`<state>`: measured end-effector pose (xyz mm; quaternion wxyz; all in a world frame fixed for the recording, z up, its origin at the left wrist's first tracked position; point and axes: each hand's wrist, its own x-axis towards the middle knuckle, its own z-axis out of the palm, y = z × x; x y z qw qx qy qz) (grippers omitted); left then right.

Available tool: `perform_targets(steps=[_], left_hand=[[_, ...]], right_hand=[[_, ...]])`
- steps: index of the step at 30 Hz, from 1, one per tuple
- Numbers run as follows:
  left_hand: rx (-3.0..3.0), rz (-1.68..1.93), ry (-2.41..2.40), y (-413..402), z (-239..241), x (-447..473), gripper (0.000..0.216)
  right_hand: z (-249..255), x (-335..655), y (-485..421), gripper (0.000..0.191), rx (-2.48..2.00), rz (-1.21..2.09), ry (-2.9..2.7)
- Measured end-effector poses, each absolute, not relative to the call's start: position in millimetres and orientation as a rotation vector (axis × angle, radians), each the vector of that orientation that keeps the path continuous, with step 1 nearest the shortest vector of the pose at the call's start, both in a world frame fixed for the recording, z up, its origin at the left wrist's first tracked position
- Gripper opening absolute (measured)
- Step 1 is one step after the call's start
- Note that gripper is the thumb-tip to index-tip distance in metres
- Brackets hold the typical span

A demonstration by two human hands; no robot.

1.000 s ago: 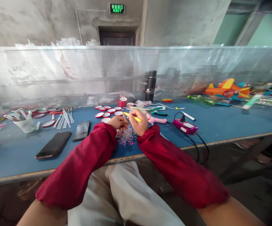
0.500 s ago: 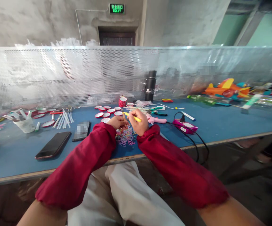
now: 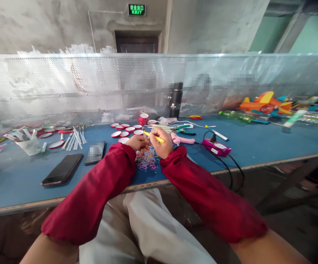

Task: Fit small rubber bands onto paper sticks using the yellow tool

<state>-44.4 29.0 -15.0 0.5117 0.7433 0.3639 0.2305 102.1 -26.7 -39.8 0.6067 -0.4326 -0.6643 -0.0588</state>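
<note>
My left hand (image 3: 137, 143) is closed around a thin brown stick (image 3: 144, 134), which points upward from the fingers; its exact kind is too small to tell. In my right hand (image 3: 162, 143) is a yellow marker (image 3: 159, 139), gripped like a pen, its tip close to the upper part of the stick. The two hands are nearly touching. Below them lies a tangled pile of small multicoloured elastic bands (image 3: 147, 161) on the blue table (image 3: 131, 176). Several red-rimmed round lids (image 3: 116, 134) sit just beyond my left hand.
To the left are a black phone (image 3: 62, 169), a second dark device (image 3: 95, 153), white strips (image 3: 75, 140) and a cup of markers (image 3: 29, 146). A pink glue gun (image 3: 185, 140), pliers (image 3: 185, 130) and a purple power strip (image 3: 216, 147) lie right. Behind stands a black flask (image 3: 176, 101).
</note>
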Motion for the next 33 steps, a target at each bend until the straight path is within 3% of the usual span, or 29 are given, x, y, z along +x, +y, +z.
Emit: perform_targets(steps=[33], left_hand=[[1.791,0.572,0.856,31.3,-15.9,-44.5,0.022]], right_hand=[[-40.9,103.0,-25.0,0.012,-0.996,-0.166,-1.534]])
